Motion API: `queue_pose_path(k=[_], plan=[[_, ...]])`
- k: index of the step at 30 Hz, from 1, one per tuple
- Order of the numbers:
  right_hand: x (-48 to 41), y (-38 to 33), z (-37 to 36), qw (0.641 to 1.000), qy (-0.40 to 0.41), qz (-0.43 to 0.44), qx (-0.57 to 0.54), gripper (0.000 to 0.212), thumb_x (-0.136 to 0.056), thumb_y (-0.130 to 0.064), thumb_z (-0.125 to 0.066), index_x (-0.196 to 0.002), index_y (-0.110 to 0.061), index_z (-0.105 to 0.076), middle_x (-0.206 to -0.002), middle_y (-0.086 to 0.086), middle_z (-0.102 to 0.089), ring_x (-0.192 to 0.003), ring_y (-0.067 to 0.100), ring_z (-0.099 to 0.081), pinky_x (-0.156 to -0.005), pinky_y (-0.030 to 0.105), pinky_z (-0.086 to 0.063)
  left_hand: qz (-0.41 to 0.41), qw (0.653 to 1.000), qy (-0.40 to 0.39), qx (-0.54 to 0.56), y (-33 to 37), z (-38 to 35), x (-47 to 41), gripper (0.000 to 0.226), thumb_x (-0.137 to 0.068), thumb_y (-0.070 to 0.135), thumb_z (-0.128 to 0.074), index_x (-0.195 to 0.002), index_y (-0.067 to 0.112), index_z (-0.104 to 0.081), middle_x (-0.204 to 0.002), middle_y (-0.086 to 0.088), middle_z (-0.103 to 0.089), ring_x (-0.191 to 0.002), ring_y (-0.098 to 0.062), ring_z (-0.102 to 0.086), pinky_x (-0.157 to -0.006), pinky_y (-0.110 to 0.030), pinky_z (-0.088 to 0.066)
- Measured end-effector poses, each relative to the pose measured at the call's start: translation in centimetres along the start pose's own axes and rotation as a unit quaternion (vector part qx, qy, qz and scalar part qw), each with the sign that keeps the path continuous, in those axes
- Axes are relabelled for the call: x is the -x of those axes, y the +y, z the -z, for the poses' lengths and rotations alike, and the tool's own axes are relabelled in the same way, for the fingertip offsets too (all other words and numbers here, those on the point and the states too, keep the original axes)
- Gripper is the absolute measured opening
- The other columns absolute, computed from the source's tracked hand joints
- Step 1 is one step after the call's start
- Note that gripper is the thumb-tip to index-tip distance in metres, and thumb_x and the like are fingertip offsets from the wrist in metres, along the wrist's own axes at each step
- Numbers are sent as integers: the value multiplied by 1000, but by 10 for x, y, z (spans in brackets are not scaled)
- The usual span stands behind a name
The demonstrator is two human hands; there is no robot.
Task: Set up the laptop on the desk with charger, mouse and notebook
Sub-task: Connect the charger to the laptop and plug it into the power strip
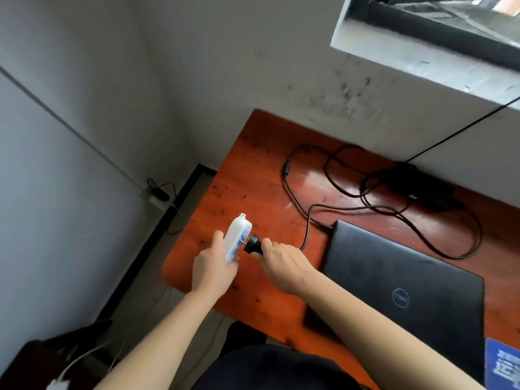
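Note:
A closed black laptop (405, 282) lies on the reddish wooden desk (253, 170). Its charger cable (309, 220) runs from the laptop's back left corner and loops across the desk to the black charger brick (422, 190) near the wall. My left hand (213, 266) holds a white power strip (236, 237) upright over the desk's left part. My right hand (281, 263) grips the black plug (253, 244), whose metal prongs touch the strip's face. A blue notebook (503, 364) shows at the lower right edge. No mouse is visible.
A wall outlet with a black adapter (159, 194) sits low on the left wall beyond the desk. A window sill (422, 66) juts out above the desk. A dark bag with white cables (64, 361) lies on the floor at lower left.

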State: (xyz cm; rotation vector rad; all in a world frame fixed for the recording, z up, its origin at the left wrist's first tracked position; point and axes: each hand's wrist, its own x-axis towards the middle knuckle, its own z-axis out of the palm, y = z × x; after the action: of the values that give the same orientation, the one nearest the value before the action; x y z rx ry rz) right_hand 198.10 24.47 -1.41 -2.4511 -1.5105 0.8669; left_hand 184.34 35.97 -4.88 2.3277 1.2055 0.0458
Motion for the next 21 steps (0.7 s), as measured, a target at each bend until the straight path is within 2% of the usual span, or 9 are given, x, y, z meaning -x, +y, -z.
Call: queue_pose_path(k=[2,4,7,9,11,12,14,17,21], plan=[[11,-4,7,999,42,34,-7,30,-105,-44,-35,-89,-19,-32,-94,11,-66,-78,40,-62,-59,37,-28,14,999,-17,42,1,13,6,54,-74,27,-80,-90,27,-28,-65,9,-51,-66,-35,-62,-46,-30,-28],[17,-4,15,996,62,64,0,27,-106,-42,-35,-90,-20,-33,-94,9,-65,-77,36,-61,-59,37,-30,56,984,-90,140,3,23,6,51,-73,23,-81,-99,22,-37,-77,3,-59,-67,-26,-61,-47,-27,-36],[25,-3,26,992,75,97,21,27,-106,-41,-34,-97,-17,-41,-95,7,-64,-76,34,-60,-60,39,-35,49,894,-250,369,7,43,5,44,-70,20,-83,-98,11,-49,-75,-11,-54,-53,-19,-51,-52,-32,-41],[29,-2,34,990,88,106,33,28,-106,-42,-33,-101,-16,-43,-94,5,-64,-71,30,-57,-58,39,-36,16,853,-302,425,12,54,6,55,-71,44,-81,-102,6,-57,-80,-11,-51,-66,-21,-51,-61,-37,-44],[32,-1,43,988,96,111,40,28,-107,-43,-32,-103,-17,-43,-91,4,-64,-61,26,-47,-56,37,-31,34,837,-305,454,22,62,9,81,-70,82,-60,-120,19,-59,-87,-10,-55,-78,-22,-54,-68,-35,-50],[34,-2,47,987,99,115,46,27,-106,-43,-32,-104,-18,-42,-87,3,-63,-57,24,-43,-55,36,-30,56,834,-297,462,26,64,9,92,-68,92,-43,-124,22,-58,-87,-12,-58,-77,-24,-57,-66,-36,-52],[39,-6,55,985,104,125,63,27,-106,-44,-31,-101,-19,-39,-76,0,-58,-51,22,-41,-51,35,-30,78,844,-272,456,33,67,6,101,-67,97,-21,-116,18,-61,-75,-12,-63,-65,-26,-61,-60,-37,-54],[47,-10,68,983,96,124,97,29,-106,-46,-29,-97,-20,-37,-67,-5,-49,-47,21,-45,-47,35,-34,72,865,-264,421,41,75,0,91,-71,92,-14,-90,18,-63,-57,-5,-60,-51,-23,-61,-55,-38,-54],[54,-14,86,969,86,134,190,36,-106,-46,-31,-99,-14,-47,-66,3,-55,-47,25,-45,-45,33,-32,23,879,-282,383,52,82,5,83,-72,92,-16,-66,25,-65,-50,0,-54,-48,-20,-56,-53,-36,-52]])
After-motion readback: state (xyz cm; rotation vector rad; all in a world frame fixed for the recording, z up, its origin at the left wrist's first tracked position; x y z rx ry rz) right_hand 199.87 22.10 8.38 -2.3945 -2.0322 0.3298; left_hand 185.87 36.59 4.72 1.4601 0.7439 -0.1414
